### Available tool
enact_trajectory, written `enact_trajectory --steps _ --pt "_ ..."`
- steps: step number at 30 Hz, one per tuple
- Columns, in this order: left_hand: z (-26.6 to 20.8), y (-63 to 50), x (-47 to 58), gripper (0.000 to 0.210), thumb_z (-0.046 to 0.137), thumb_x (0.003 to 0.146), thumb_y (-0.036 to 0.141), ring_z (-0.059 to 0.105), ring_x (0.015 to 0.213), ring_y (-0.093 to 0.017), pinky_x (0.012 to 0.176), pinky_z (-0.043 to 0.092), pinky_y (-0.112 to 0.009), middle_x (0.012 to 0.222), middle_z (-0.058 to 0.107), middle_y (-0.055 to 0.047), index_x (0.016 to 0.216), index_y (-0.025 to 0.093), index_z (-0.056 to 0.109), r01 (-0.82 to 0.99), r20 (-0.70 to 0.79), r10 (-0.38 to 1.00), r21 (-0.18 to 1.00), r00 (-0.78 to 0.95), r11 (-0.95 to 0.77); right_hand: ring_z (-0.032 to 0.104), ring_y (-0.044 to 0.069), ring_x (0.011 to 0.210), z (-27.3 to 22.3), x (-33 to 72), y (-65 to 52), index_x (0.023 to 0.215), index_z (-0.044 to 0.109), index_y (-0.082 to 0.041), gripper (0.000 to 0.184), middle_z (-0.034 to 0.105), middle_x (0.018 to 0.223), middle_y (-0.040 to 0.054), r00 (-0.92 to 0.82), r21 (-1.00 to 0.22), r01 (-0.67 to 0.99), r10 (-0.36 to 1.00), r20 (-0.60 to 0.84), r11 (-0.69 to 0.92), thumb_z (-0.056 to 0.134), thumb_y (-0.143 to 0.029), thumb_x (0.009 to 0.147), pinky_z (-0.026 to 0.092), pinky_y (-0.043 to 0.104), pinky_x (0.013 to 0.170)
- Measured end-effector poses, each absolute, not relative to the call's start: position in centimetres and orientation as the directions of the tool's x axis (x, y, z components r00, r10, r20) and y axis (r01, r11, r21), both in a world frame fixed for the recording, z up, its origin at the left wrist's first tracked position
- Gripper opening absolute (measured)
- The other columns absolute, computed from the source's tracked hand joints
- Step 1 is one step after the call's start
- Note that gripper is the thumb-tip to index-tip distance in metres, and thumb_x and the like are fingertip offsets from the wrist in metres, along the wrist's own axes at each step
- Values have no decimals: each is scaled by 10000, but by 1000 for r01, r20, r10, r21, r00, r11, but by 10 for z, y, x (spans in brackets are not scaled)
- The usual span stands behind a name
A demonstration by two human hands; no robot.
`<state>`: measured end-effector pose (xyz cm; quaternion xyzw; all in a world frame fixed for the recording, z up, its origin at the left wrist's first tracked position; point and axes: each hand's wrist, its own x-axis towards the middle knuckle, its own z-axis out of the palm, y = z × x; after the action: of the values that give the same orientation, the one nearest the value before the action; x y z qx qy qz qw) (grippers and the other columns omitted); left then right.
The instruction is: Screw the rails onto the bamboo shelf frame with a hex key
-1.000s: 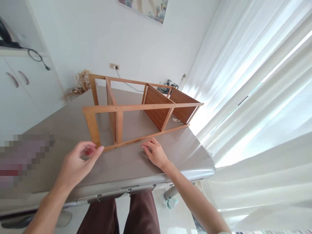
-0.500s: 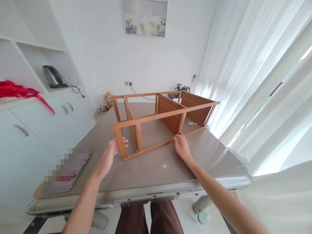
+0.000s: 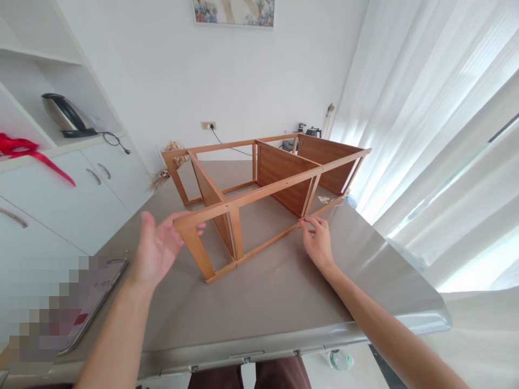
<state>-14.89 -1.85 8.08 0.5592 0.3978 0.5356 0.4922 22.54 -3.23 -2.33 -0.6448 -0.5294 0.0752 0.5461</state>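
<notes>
A wooden shelf rack (image 3: 271, 189) lies on its side across the grey table, its shelf boards standing upright between the rails. My left hand (image 3: 156, 246) is at the rack's near left corner, thumb raised and fingers spread; the fingertips pass behind the end post. It grips nothing. My right hand (image 3: 318, 240) pinches with thumb and forefinger at the lower rail, where the middle shelf board (image 3: 279, 175) meets it. Whatever sits between those fingertips is too small to make out.
The grey table (image 3: 259, 302) carries a partly blurred flat tray or board (image 3: 91, 302) at the left. Scraps (image 3: 326, 200) lie beyond the rack. A kettle (image 3: 67, 116) and red ribbon (image 3: 36, 156) are in the left cabinet. White curtains (image 3: 425, 135) hang at the right.
My left hand has risen and opened wider beside the end post. The right hand keeps its pinch at the same joint. The view has moved closer and tipped downward.
</notes>
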Motion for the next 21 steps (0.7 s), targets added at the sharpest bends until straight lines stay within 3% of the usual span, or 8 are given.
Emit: enact_trajectory --steps 3,6,10,12,14,16,18,21 --pt "129 20 -135 505 459 971 628 675 1065 -266 921 541 -430 1115 746 -53 1024 180 685 -43 343 935 937 -86 -348 645 214 870 -21 210 -45 1006 737 -220 355 680 1014 93 302 -765 606 828 473 217 538 -513 979 565 358 750" --pt "173 44 -118 360 535 967 533 683 1036 -253 860 516 -401 1001 730 21 1024 209 680 -46 537 843 842 -25 -537 660 179 803 -16 190 -54 922 721 -230 300 720 925 43 25 -777 542 918 395 320 543 -458 1000 543 308 765" --pt "199 56 -119 234 553 955 423 681 897 -198 745 457 -337 813 677 29 898 219 655 93 589 803 798 91 -595 649 143 717 -8 163 -59 892 681 -229 258 712 793 -3 -221 -816 475 942 253 330 536 -401 1018 498 241 674" --pt "199 60 -135 264 518 964 439 622 732 -141 671 431 -303 711 649 23 793 267 621 152 503 837 830 215 -537 628 127 704 -4 152 -59 913 647 -217 227 700 795 -1 -339 -816 462 920 199 347 512 -356 1030 483 225 676" --pt "194 65 -156 353 502 974 489 560 621 -132 652 443 -292 622 615 30 718 270 606 267 313 853 855 417 -445 606 118 693 -1 141 -59 915 607 -210 209 676 792 1 -408 -811 459 897 170 362 478 -319 1038 468 212 662" --pt "182 71 -171 391 537 959 534 612 681 -144 708 476 -270 700 695 28 736 247 681 509 27 792 753 610 -417 579 111 670 -1 131 -57 918 579 -211 172 654 794 -1 -465 -800 455 871 160 390 487 -306 1029 451 203 636" --pt "161 76 -175 385 581 923 560 648 740 -156 720 498 -249 820 750 12 838 220 741 639 -258 704 685 662 -350 552 104 649 -4 123 -56 921 571 -215 134 631 787 -9 -521 -788 434 835 175 436 517 -298 1012 435 197 617" --pt "118 76 -163 401 701 823 558 669 796 -165 727 505 -225 933 777 -30 947 182 761 678 -476 566 703 673 -214 524 99 631 -9 119 -56 934 586 -220 114 599 764 -23 -550 -775 423 813 192 469 539 -295 1006 422 192 608"
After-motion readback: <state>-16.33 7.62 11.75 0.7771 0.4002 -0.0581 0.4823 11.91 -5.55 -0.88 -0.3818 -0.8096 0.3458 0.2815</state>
